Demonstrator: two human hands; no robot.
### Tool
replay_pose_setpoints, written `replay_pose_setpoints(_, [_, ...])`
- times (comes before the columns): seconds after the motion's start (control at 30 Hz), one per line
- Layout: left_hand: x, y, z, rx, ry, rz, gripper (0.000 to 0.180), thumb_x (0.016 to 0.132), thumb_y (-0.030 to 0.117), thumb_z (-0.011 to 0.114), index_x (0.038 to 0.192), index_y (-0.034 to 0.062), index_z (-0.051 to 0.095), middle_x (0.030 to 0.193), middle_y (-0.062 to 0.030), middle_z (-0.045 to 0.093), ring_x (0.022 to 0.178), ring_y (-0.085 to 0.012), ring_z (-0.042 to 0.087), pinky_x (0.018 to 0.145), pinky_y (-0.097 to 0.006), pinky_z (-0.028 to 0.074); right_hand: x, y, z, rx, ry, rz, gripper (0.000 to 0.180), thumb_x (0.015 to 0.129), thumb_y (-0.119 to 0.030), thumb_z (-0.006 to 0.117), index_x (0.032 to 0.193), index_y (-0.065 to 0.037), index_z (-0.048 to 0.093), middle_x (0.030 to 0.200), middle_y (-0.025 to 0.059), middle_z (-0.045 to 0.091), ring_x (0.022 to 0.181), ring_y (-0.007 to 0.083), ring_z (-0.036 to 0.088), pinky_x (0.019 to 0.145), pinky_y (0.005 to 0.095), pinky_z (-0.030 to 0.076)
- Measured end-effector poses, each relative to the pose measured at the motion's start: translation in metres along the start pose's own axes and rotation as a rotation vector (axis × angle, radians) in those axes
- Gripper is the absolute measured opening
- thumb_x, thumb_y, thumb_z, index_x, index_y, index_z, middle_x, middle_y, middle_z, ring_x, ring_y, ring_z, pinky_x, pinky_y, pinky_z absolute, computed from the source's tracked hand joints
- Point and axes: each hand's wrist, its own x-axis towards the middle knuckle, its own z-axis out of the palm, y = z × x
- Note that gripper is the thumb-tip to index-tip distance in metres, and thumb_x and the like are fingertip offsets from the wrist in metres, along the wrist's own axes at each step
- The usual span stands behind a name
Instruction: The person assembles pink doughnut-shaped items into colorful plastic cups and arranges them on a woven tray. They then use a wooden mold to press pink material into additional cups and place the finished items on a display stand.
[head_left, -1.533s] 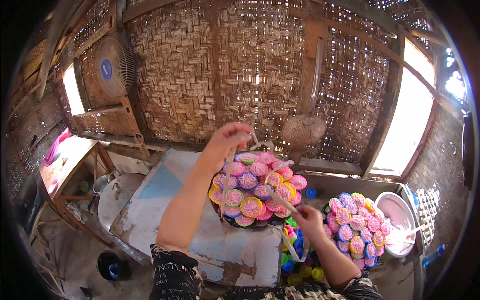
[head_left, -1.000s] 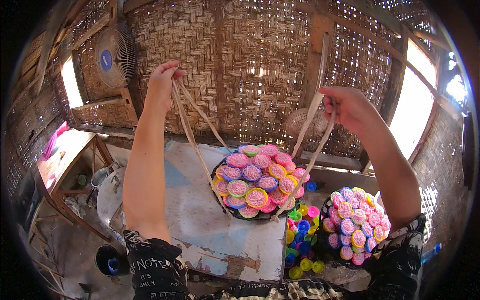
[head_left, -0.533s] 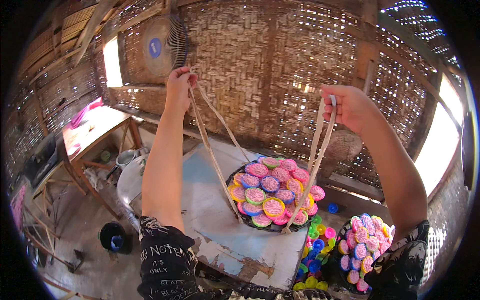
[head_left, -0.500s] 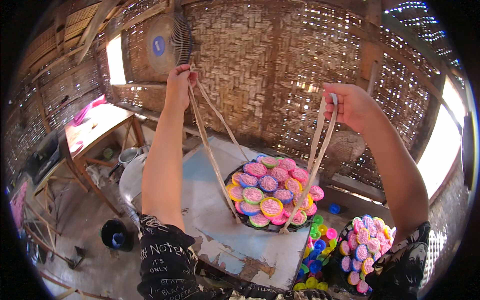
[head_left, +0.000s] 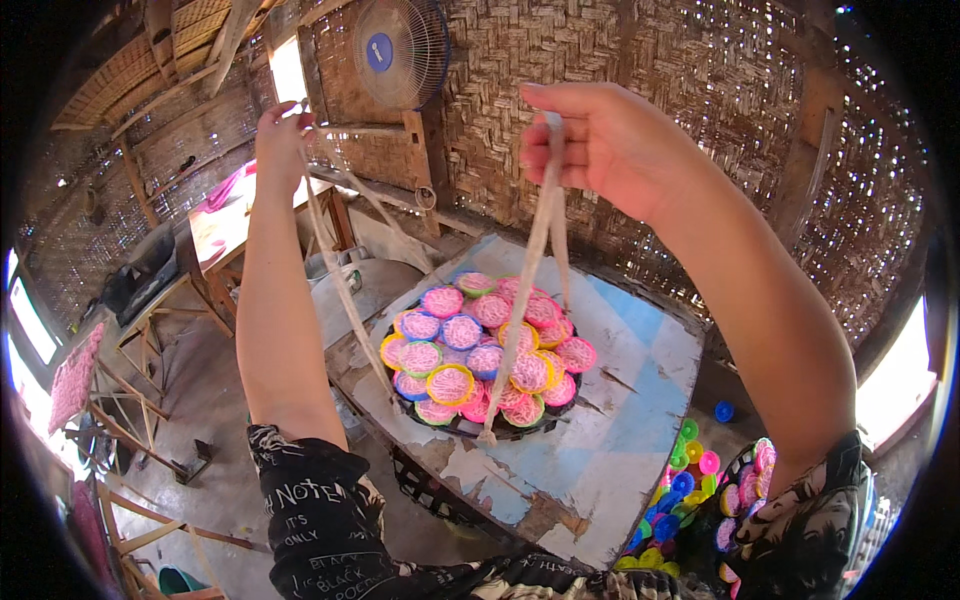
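Note:
My left hand is raised, its fingers closed on a pale cloth strap that runs down in two strands. My right hand is up on the other side, with a second strap looped over its curled fingers. Both straps lead to the rim of a round black basket over the table. Small round cups with pink, blue, yellow and green edges are heaped in it, each holding pink thread-like pieces. Whether the basket touches the tabletop I cannot tell.
The worn blue-and-white table has peeling patches. Loose coloured cups and another filled basket are at the lower right. A fan hangs by the woven wall. A wooden table stands at the left.
The basket has shifted left over the tabletop, away from its right edge. Both hands went left with the straps still held. The view has turned left.

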Motion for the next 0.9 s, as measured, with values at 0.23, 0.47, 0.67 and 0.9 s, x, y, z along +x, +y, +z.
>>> replay_pose_setpoints(0.23, [0.017, 0.000, -0.044, 0.021, 0.181, 0.053, 0.022, 0.088, 0.007, 0.043, 0.110, 0.0026, 0.044, 0.093, -0.0106, 0.058, 0.086, -0.0158, 0.054, 0.077, -0.029, 0.045, 0.024, 0.011, 0.028, 0.088, -0.164, -0.031, 0.031, 0.079, -0.024, 0.066, 0.094, 0.000, 0.055, 0.083, 0.0112, 0.060, 0.075, 0.0209, 0.061, 0.071, 0.0342, 0.051])
replay_pose_setpoints(0.47, [-0.008, 0.010, -0.012, 0.141, 0.009, 0.073, 0.023, 0.090, 0.009, 0.044, 0.112, 0.0028, 0.045, 0.091, -0.0085, 0.059, 0.082, -0.0133, 0.052, 0.073, -0.025, 0.042, 0.019, 0.022, 0.036, -0.092, -0.212, -0.050, 0.024, 0.079, -0.022, 0.064, 0.089, -0.001, 0.059, 0.082, 0.0076, 0.063, 0.076, 0.0172, 0.061, 0.070, 0.0307, 0.048])
replay_pose_setpoints(0.67, [-0.046, 0.042, 0.053, 0.594, -0.577, 0.083, 0.024, 0.087, 0.013, 0.047, 0.110, 0.0067, 0.052, 0.086, -0.0051, 0.063, 0.082, -0.0124, 0.055, 0.077, -0.026, 0.041, 0.006, 0.026, 0.042, -0.958, -0.080, -0.355, 0.030, 0.076, -0.027, 0.065, 0.081, 0.002, 0.061, 0.078, 0.0131, 0.064, 0.073, 0.0162, 0.062, 0.063, 0.0309, 0.049])
replay_pose_setpoints(0.9, [-0.100, 0.064, 0.118, 1.028, -0.765, 0.460, 0.027, 0.080, 0.016, 0.058, 0.106, 0.0063, 0.055, 0.079, -0.0158, 0.064, 0.077, -0.0297, 0.063, 0.070, -0.039, 0.048, -0.033, 0.013, 0.042, -1.370, -0.629, -0.208, 0.053, 0.075, -0.046, 0.061, 0.082, 0.006, 0.064, 0.082, 0.0241, 0.062, 0.077, 0.0303, 0.062, 0.068, 0.0386, 0.048])
